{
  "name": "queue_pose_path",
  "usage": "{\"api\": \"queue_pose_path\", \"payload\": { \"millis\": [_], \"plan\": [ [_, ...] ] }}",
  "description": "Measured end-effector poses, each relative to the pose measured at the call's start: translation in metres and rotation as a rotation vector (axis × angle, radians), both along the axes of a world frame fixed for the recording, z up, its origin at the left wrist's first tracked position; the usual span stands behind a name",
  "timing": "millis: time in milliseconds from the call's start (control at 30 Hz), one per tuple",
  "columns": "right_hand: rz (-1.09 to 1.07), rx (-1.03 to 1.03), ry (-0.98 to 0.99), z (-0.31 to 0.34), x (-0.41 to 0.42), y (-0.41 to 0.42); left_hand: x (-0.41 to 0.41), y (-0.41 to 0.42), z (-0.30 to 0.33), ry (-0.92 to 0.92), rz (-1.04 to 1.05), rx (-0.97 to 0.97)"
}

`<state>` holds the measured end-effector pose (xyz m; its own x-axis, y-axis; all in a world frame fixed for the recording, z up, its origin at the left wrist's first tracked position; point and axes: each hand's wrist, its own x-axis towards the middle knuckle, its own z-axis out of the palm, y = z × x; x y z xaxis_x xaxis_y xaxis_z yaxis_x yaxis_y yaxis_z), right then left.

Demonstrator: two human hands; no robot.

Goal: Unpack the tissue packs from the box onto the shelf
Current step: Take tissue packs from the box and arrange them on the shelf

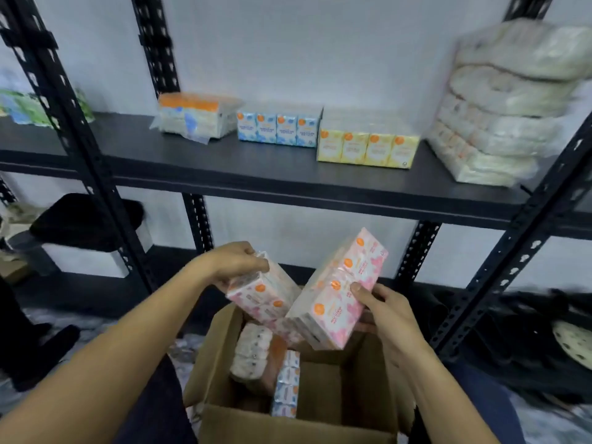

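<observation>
An open cardboard box (323, 389) stands in front of me on the floor. Above it my left hand (235, 262) grips one pink tissue pack (262, 294) by its top end. My right hand (382, 310) holds a second pink tissue pack (339, 290), tilted up to the right. The two packs touch. Inside the box lie a blue tissue pack (286, 384) on its edge and a white tissue pack (251, 355). The dark shelf (224, 169) above carries a blue pack row (278, 128), a yellow pack row (368, 148) and an orange-topped pack (195, 115).
A tall stack of white wrapped tissue bundles (506, 104) fills the shelf's right end. Black perforated uprights (525, 219) frame the rack. A black-lidded bin (86, 232) sits on the lower left level. Green packs (28, 110) lie on the neighbouring shelf at far left.
</observation>
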<state>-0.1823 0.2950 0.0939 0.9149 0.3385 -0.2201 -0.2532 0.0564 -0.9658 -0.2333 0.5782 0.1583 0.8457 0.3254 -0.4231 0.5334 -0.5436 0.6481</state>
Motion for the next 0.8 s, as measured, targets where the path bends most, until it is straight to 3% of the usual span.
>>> {"api": "queue_pose_path", "payload": {
  "millis": [233, 433, 800],
  "plan": [
    [-0.007, 0.097, -0.154, 0.077, -0.009, 0.008, -0.015, 0.014, 0.091, -0.246, 0.042, -0.016],
    [-0.061, 0.205, -0.269, 0.134, 0.0, 0.008, -0.02, 0.03, 0.153, -0.403, 0.12, -0.152],
    [-0.272, 0.333, -0.301, 0.166, 0.063, 0.026, 0.038, 0.074, 0.178, -0.609, 0.34, -0.485]
  ]
}}
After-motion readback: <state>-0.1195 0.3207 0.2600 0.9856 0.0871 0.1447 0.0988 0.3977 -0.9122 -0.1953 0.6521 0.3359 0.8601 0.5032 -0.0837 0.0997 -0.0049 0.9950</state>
